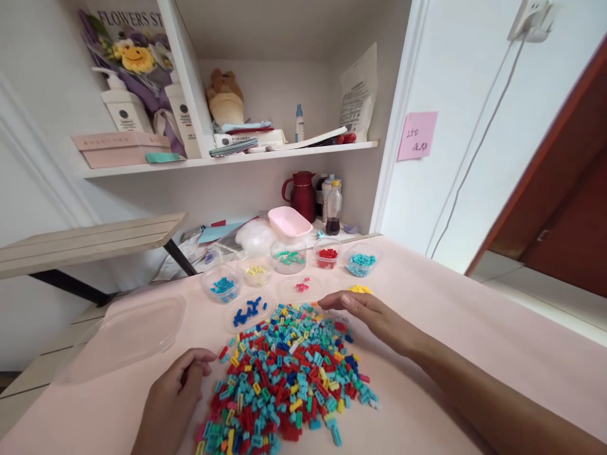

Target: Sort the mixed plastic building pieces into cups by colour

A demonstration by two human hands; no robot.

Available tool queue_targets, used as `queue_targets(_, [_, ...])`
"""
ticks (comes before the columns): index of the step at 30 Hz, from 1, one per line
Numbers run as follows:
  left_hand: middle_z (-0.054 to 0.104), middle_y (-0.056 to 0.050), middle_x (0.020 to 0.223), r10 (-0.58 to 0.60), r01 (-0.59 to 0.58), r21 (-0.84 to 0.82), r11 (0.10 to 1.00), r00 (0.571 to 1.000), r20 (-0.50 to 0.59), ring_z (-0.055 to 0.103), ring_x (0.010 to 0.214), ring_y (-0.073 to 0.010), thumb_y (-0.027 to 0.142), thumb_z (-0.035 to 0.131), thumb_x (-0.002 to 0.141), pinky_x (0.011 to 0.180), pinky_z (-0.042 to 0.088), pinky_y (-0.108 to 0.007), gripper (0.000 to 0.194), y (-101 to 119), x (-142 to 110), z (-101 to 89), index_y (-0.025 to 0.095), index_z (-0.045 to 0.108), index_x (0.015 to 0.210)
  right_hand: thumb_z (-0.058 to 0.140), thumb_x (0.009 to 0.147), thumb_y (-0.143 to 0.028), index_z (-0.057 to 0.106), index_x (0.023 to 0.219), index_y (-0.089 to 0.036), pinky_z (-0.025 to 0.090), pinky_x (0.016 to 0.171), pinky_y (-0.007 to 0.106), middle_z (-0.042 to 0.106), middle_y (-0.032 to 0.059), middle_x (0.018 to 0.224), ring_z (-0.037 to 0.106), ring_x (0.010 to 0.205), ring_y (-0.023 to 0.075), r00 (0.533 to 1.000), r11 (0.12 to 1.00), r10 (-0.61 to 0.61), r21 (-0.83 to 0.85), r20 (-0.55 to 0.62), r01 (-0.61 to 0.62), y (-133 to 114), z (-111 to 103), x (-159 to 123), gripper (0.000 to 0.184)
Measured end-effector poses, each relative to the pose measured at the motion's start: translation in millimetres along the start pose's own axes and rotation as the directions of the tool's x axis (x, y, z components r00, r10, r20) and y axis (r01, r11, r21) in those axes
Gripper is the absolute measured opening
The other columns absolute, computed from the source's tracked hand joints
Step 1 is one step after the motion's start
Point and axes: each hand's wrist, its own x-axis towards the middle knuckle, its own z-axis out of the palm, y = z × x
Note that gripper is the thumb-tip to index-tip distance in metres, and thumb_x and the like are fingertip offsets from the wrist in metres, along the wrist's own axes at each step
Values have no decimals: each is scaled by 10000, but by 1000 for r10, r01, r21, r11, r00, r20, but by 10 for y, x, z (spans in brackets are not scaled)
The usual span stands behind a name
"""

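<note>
A large heap of mixed toy building bricks [284, 373] in red, light blue, yellow, green and dark blue is spread on the pink table. At its left edge my left hand [173, 395] is curled, fingertips close to a loose red brick [224, 352]; whatever the fingers may hold is hidden. Over the heap's far right edge reaches my right hand [358, 309], palm down with its fingers stretched out. Its fingertips are near a small orange brick [313, 304]. Yellow bricks [360, 289] lie just behind this hand, partly hidden by it.
Clear containers hold blue [222, 285], dark blue [250, 311], pale yellow [256, 272], green [290, 258], pink [302, 286], red [327, 254] and light blue bricks [361, 263]. A clear lid [128, 335] lies left. Behind stand a pink tub [290, 221], red jug [303, 196] and bottle [334, 208].
</note>
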Motion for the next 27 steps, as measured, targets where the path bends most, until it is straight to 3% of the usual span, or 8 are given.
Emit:
queue_targets(4, [665,28,693,12,-12,13,1000,1000,12,540,500,-142,464,494,665,540,441,-248,312,-18,13,-4,240,664,800,446,899,-470,684,1016,-182,495,726,321,678,69,917,618,770,179,980,996,81,-27,-180,-87,100,-62,34,392])
queue_targets(7, [667,30,707,38,-38,42,998,999,15,546,506,-139,482,476,690,553,453,-248,331,-8,10,-14,240,661,820,461,894,-403,685,1008,-198,454,558,271,653,43,850,537,555,116,979,979,113,-149,-170,-139,151,-54,40,325])
queue_targets(12, [663,25,691,22,-24,71,997,999,23,557,508,-145,479,461,687,554,465,-254,345,44,-5,-32,232,660,823,525,846,-257,707,953,-254,430,640,276,644,34,848,555,673,142,998,882,2,-470,-70,-34,127,-34,15,210])
queue_targets(16, [665,28,698,17,-19,81,997,1000,21,568,514,-145,470,475,685,572,476,-255,332,33,8,-29,235,658,832,522,825,-211,696,981,-279,399,632,265,647,24,852,553,684,141,992,805,-3,-589,-125,-72,101,-114,3,243])
queue_targets(20, [669,29,698,30,-32,80,996,999,23,573,523,-146,468,483,682,571,483,-250,317,17,27,-24,239,659,812,536,790,-208,702,905,-270,365,600,247,650,8,812,547,670,136,985,728,63,-668,-157,-153,88,-198,-5,210])
queue_targets(27, [660,29,734,32,-34,103,994,999,24,578,550,-141,489,456,683,574,476,-242,352,-4,27,-24,241,651,841,578,710,-211,671,745,-253,266,521,234,659,-11,738,518,635,133,974,592,220,-787,-47,-172,57,-135,-50,108])
